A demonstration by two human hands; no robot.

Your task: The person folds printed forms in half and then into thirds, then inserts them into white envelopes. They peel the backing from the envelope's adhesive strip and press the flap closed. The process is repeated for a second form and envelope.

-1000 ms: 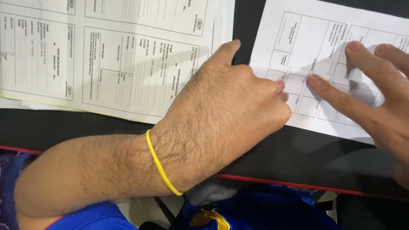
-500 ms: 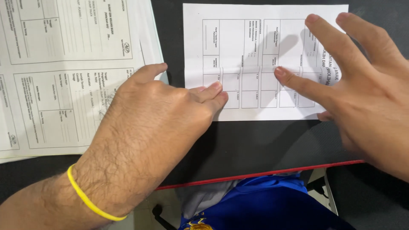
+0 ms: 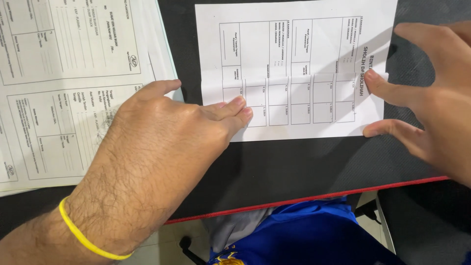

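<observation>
Head view: two bare hands flatten a printed form sheet on a black desk mat.

The left hand lies palm down, fingers pressed together, fingertips on the sheet's near left corner. The right hand is spread, its fingertips touching the right edge. A faint fold line crosses the sheet; steady, even pressure from both sides likely keeps it flat and square. More forms lie at left, partly under the left hand. A yellow wristband circles the left wrist.
</observation>
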